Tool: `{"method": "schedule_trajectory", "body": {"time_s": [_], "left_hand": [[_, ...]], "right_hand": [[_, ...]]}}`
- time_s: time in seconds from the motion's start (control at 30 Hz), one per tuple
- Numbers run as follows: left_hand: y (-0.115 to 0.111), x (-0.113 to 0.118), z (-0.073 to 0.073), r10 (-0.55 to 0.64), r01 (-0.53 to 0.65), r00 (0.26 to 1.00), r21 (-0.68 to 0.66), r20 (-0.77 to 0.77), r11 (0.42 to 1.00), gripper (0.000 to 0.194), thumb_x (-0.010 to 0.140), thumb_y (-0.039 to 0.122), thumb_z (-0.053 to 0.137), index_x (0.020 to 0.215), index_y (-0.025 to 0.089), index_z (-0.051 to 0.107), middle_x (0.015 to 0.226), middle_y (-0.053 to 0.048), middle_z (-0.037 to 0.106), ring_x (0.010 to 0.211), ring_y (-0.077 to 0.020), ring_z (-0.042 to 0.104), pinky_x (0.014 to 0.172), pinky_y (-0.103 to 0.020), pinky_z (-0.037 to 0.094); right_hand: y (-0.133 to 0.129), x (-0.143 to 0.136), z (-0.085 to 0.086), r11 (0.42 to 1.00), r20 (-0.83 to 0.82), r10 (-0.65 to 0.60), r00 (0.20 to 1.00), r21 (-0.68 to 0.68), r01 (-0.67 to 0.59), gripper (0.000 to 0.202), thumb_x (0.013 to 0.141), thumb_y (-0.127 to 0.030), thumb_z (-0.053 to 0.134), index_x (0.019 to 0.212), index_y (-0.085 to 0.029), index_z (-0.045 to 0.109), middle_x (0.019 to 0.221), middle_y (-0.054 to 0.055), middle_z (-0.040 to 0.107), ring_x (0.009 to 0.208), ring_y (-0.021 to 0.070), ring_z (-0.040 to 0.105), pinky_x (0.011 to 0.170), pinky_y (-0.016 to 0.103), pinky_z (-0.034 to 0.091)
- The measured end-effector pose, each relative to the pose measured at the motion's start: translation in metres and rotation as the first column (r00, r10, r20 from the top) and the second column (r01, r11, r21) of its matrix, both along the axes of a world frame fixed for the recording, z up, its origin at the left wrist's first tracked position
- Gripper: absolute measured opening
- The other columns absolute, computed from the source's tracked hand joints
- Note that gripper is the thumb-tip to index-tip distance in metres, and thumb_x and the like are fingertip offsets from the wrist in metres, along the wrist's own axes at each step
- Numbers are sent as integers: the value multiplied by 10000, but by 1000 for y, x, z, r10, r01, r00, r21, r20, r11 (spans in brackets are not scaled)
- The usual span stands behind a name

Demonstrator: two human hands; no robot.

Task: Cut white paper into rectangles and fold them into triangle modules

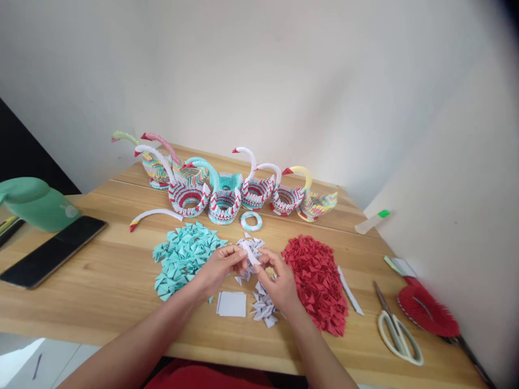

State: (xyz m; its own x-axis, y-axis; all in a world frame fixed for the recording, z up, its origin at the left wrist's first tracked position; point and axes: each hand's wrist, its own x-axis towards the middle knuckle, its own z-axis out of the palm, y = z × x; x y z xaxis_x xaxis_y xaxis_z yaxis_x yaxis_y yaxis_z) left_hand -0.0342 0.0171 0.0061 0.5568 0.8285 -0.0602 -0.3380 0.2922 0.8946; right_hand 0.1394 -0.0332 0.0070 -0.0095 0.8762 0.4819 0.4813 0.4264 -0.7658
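Observation:
A folded white paper piece (250, 254) is pinched between the fingertips of my left hand (225, 263) and my right hand (279, 278), just above the table. Beneath and around my hands lie folded white paper triangles (265, 307), partly hidden by the fingers. A stack of flat white paper slips (231, 304) sits close below my left hand. To its left spreads a pile of turquoise paper triangles (188, 256). Right of my right hand is a larger heap of red paper triangles (314, 283).
Several folded-paper swans (225, 208) stand along the back, with a loose paper ring (251, 221) and a white swan neck (158, 212) before them. Scissors (395, 329) and a red round item (427, 310) lie right. A phone (54, 251) and green pouch-like object (40, 205) are left.

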Motion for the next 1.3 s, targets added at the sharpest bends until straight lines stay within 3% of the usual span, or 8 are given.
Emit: {"method": "schedule_trajectory", "body": {"time_s": [0.1, 0.17, 0.27, 0.37, 0.47, 0.63, 1.0, 1.3], "left_hand": [[1, -1, 0, 246, -209, 953, 201, -179, 957, 246, 862, 368, 587, 756, 148, 614, 706, -33, 636, 630, -147, 568, 639, -271, 455], [0, -2, 1, 537, -348, 801, 525, -263, 777, 151, 854, 287, 592, 893, 156, 655, 859, -70, 683, 793, -197, 616, 748, -327, 479], [-2, -2, 1, 735, -194, 656, 903, -170, 382, 266, 852, 163, 579, 1105, 190, 657, 1189, -114, 653, 1130, -263, 555, 960, -426, 415], [-4, -1, -1, 705, -21, 689, 968, -167, 250, 298, 883, 122, 531, 1118, 232, 677, 1231, -88, 657, 1187, -267, 539, 1023, -468, 358], [-4, 0, -2, 601, -51, 750, 882, -276, 469, 224, 901, 196, 535, 1000, 233, 733, 987, -63, 750, 938, -240, 660, 959, -438, 410], [-4, 1, 10, 45, 31, 963, 276, -266, 961, 313, 879, 383, 553, 825, 151, 757, 746, -65, 738, 718, -213, 670, 724, -309, 504], [-8, 6, 10, -69, 100, 977, 150, -204, 984, 323, 803, 431, 627, 668, 156, 731, 708, -47, 711, 671, -186, 649, 712, -279, 494], [-6, 4, 4, -121, 116, 990, -68, -73, 991, 311, 782, 411, 644, 752, 111, 721, 689, -82, 708, 616, -167, 647, 628, -255, 474]], "right_hand": [[0, 1, -4, 997, -96, -8, 995, -76, 1, 349, 838, -164, 587, 1176, -240, 552, 796, -8, 611, 708, 147, 586, 706, 274, 489], [1, 1, -7, 991, -168, -31, 985, -131, 9, 358, 841, -179, 592, 1189, -235, 532, 802, -6, 587, 725, 149, 578, 711, 278, 486], [2, -1, -8, 981, -275, -35, 961, -191, -19, 358, 837, -195, 601, 1183, -231, 521, 791, -12, 552, 716, 144, 560, 687, 272, 476], [3, -2, -6, 970, -384, 33, 923, -211, -122, 342, 830, -215, 613, 1162, -231, 530, 741, -29, 530, 661, 133, 538, 630, 257, 462], [2, -1, 0, 959, -436, 82, 896, -210, -190, 281, 856, -253, 600, 1132, -220, 559, 704, -28, 555, 630, 131, 545, 619, 261, 467], [2, 5, 4, 982, -399, -10, 917, -176, -66, 270, 836, -297, 639, 1091, -211, 622, 850, 23, 611, 742, 156, 608, 683, 283, 519], [5, -3, -6, 959, -322, -51, 945, -278, -43, 399, 818, -247, 638, 1210, -203, 581, 795, 0, 586, 602, 135, 615, 562, 258, 541], [1, -1, 7, 959, 251, 43, 967, 262, -111, 270, 872, -76, 549, 998, -259, 702, 830, 45, 666, 765, 182, 601, 664, 319, 482]]}}
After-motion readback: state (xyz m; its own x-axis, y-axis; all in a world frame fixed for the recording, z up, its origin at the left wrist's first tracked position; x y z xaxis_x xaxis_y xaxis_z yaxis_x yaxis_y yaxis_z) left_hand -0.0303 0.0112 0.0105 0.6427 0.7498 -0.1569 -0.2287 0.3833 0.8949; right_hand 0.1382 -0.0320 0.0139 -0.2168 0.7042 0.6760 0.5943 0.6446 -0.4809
